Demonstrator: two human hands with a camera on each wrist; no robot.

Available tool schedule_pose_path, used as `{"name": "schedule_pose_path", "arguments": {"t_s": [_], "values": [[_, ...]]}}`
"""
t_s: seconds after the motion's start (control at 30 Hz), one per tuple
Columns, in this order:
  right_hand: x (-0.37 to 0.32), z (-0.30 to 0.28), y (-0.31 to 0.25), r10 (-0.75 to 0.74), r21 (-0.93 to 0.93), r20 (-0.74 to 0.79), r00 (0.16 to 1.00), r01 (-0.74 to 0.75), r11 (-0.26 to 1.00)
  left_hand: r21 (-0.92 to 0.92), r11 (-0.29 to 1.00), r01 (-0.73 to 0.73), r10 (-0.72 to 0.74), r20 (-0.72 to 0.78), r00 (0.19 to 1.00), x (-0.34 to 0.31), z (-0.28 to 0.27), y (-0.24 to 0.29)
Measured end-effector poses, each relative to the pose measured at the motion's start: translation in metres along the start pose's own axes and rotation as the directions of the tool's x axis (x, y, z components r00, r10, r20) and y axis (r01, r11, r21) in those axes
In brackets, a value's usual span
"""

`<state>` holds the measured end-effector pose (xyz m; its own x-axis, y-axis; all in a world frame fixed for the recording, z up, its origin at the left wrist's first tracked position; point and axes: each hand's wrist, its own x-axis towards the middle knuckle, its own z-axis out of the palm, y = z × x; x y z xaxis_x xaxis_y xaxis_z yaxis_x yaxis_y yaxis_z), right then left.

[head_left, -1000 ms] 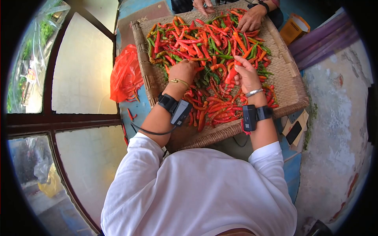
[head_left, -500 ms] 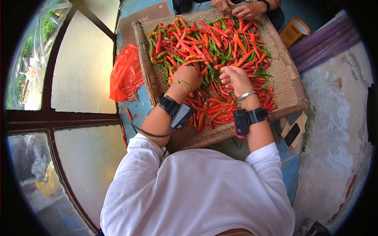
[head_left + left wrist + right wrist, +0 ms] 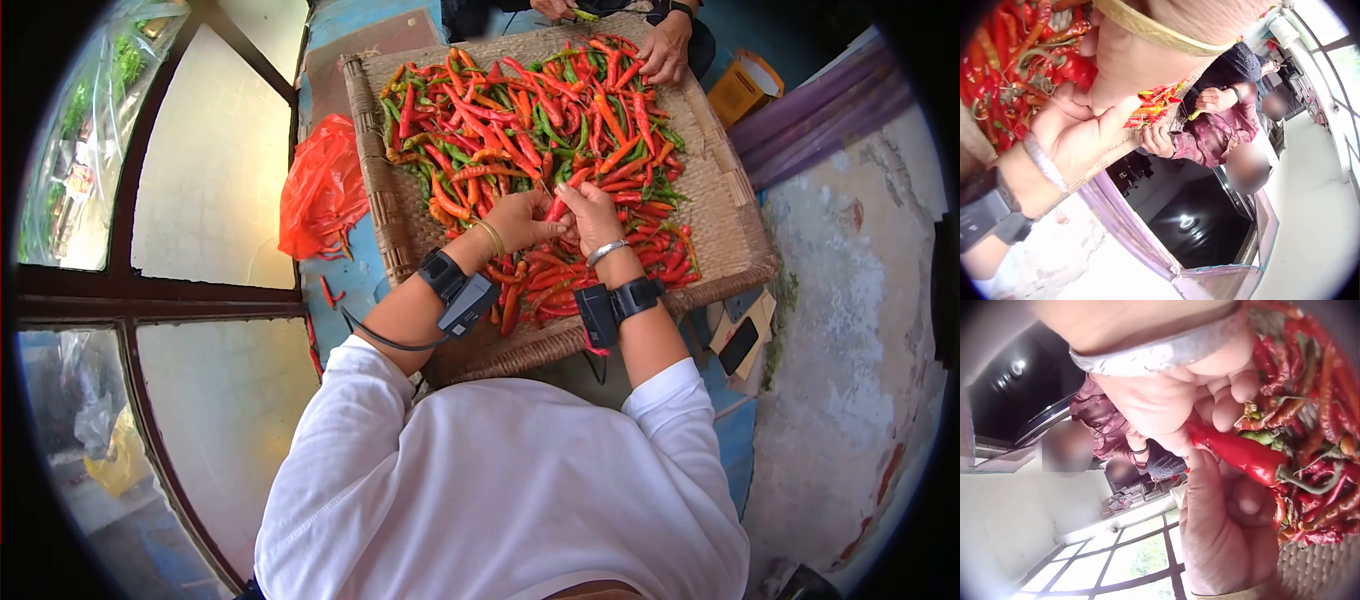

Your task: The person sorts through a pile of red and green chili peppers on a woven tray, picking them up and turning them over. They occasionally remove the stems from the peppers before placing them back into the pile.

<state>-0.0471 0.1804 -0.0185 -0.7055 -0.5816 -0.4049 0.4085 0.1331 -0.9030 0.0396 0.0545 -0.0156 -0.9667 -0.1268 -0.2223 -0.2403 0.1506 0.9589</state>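
Observation:
My left hand (image 3: 520,221) and right hand (image 3: 597,214) meet over the near middle of a woven tray (image 3: 720,200) heaped with red, orange and green chili peppers (image 3: 540,105). Between them is a red chili pepper (image 3: 1241,456). In the right wrist view, the thumb and curled fingers of my right hand (image 3: 1166,406) pinch its narrow end. From below, my left hand (image 3: 1222,531) grips it too, thumb close to the other thumb. Its curved green stem (image 3: 1313,481) points away over the pile.
Across the tray, another person's hand (image 3: 667,50) touches the pile; their other hand (image 3: 553,8) holds a yellow-green chili pepper (image 3: 586,15). A red plastic bag (image 3: 322,185) lies left of the tray, beside window frames. At right are a phone (image 3: 739,345), a yellow box (image 3: 745,84) and a wall (image 3: 850,300).
My right hand, holding a red chili pepper a second ago, has moved nearer and left. My left hand has moved right from the pile to meet it. The other person's hands have separated.

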Motion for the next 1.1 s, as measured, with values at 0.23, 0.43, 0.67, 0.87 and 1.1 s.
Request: {"name": "schedule_pose_path", "arguments": {"t_s": [0.23, 0.43, 0.67, 0.87, 1.1], "values": [[0.006, -0.02, -0.014, -0.137, 0.291, -0.136, 0.981, 0.172, 0.941, 0.2, 0.98, 0.016, -0.058, 0.207, 0.977, 0.004, -0.004, 0.002], [0.025, -0.041, -0.02, -0.298, 0.687, -0.205, 0.932, 0.354, 0.635, -0.163, 0.982, -0.099, 0.074, -0.153, 0.985, 0.006, -0.021, 0.006], [0.023, -0.049, -0.011, 0.02, 0.438, -0.034, 0.999, -0.003, 0.899, 0.523, 0.851, -0.048, 0.322, -0.447, 0.834, 0.033, -0.077, 0.016], [0.015, -0.034, -0.011, -0.039, 0.206, 0.032, 0.999, 0.031, 0.978, 0.99, 0.143, 0.022, 0.445, -0.084, 0.892, 0.061, -0.1, -0.003], [0.01, -0.028, -0.016, -0.028, -0.039, 0.024, 0.999, 0.029, 0.999, 0.98, 0.18, -0.083, 0.463, -0.01, 0.886, 0.062, -0.102, -0.012]]}}
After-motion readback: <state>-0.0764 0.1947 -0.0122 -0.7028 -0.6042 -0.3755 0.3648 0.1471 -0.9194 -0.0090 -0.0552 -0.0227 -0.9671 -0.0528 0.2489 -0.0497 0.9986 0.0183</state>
